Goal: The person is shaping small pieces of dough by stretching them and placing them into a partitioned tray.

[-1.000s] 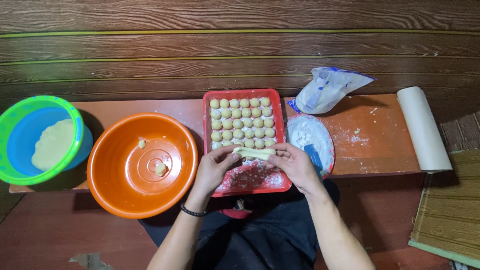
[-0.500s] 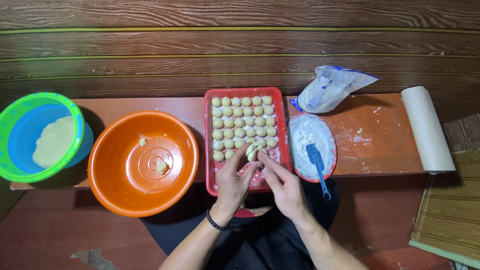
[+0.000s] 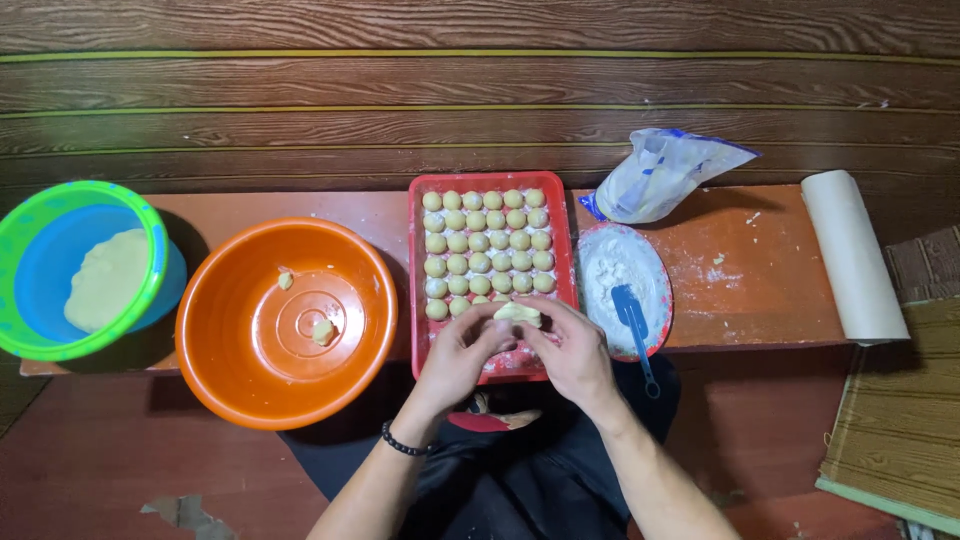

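Head view: left hand (image 3: 455, 352) and right hand (image 3: 570, 345) pinch a dough piece (image 3: 517, 313) over the ball-filled red tray (image 3: 415, 262).

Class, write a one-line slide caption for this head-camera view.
Both hands, left hand and right hand, pinch a dough piece over a red tray of dough balls.

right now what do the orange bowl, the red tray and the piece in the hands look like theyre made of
Orange bowl: likely plastic, with an even colour, a smooth glossy sheen and moulded rings in its base.
Red tray: likely plastic too, with a thin raised rim, dusted white inside.
Piece pinched between the left hand and right hand: soft pale yellow dough, matte, like the balls in rows on the tray.
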